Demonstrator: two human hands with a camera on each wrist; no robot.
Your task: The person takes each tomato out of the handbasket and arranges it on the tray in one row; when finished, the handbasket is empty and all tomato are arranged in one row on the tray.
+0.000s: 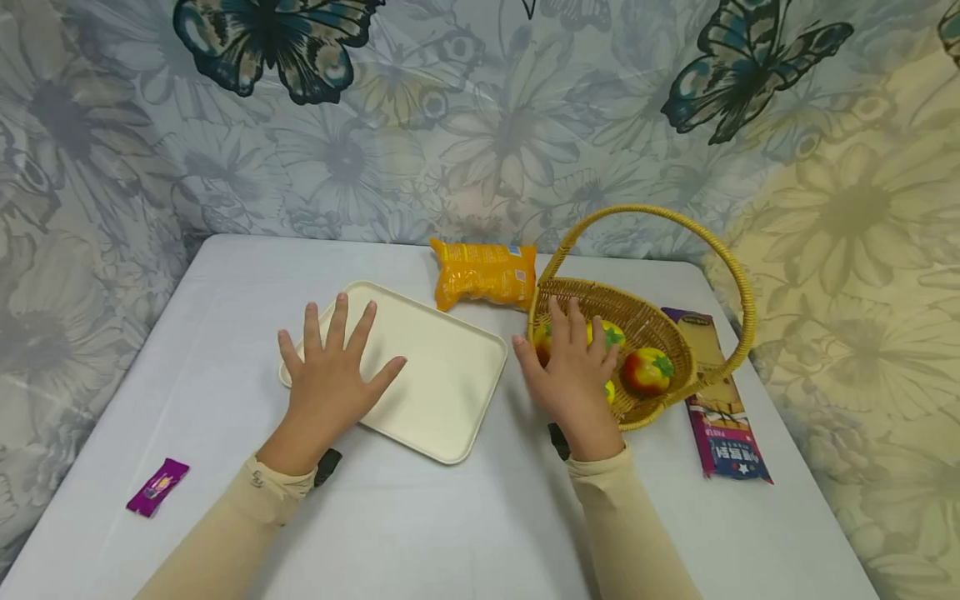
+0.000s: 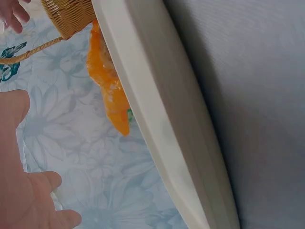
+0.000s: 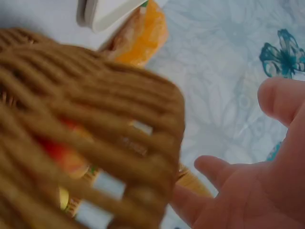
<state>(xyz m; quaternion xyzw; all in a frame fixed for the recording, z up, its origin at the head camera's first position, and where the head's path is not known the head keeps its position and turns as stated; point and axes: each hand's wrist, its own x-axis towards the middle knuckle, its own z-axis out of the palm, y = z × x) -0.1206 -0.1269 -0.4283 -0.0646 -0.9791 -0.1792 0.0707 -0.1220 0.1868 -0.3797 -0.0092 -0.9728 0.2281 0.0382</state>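
My left hand (image 1: 327,392), fingers spread, hovers over the left part of a cream rectangular tray (image 1: 438,383) and holds nothing. In the left wrist view the tray's side wall (image 2: 147,95) rises close beside that hand. My right hand (image 1: 572,379) is also spread and stands over the left rim of a wicker basket (image 1: 667,321), partly hiding its contents. Several red-and-yellow fruits with green tops, one of them a plain-to-see fruit (image 1: 647,372), lie inside. The right wrist view shows the basket's woven side (image 3: 95,95) right by the fingers.
An orange snack bag (image 1: 486,275) lies behind the tray, close to the patterned wall cloth. Right of the basket is a long purple-and-tan pasta packet (image 1: 723,408), partly behind the handle (image 1: 738,275). A small purple wrapped packet (image 1: 158,487) lies at the front left of the white table (image 1: 420,533).
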